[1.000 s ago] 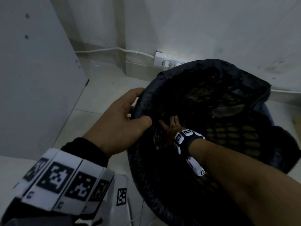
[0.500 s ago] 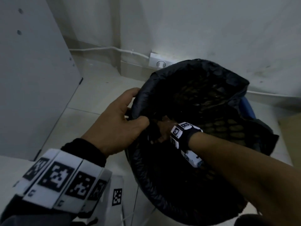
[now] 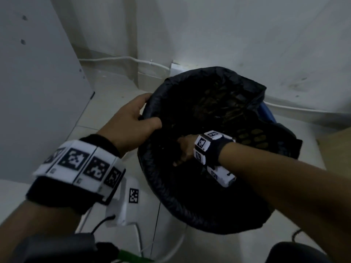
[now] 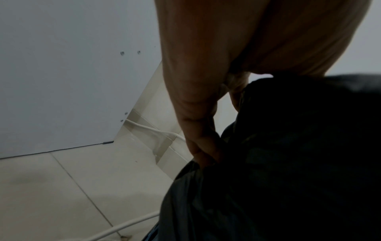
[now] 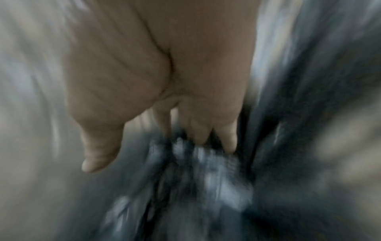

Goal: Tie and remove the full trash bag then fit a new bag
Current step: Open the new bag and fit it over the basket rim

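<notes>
A black trash bag (image 3: pixel 171 196) lines a blue perforated bin (image 3: pixel 267 114) on the tiled floor. My left hand (image 3: pixel 133 122) grips the bag's rim on the left side, thumb inside and fingers outside. The left wrist view shows those fingers (image 4: pixel 198 130) curled against the black plastic (image 4: pixel 288 163). My right hand (image 3: pixel 185 150) reaches down inside the bag near its left inner wall. In the blurred right wrist view its fingers (image 5: pixel 198 130) point fairly straight onto crumpled black plastic (image 5: pixel 195 179), thumb spread apart. The bag's inside is dark.
A white cabinet panel (image 3: pixel 34 82) stands close on the left. A wall socket (image 3: pixel 176 68) and a white cable (image 3: pixel 123 58) run along the wall behind the bin. A white marker-tagged box (image 3: pixel 127 204) with cables lies on the floor by the bin.
My right hand has risen and drawn nearer inside the bag, with its wrist band now at rim height. The left hand keeps its grip on the rim.
</notes>
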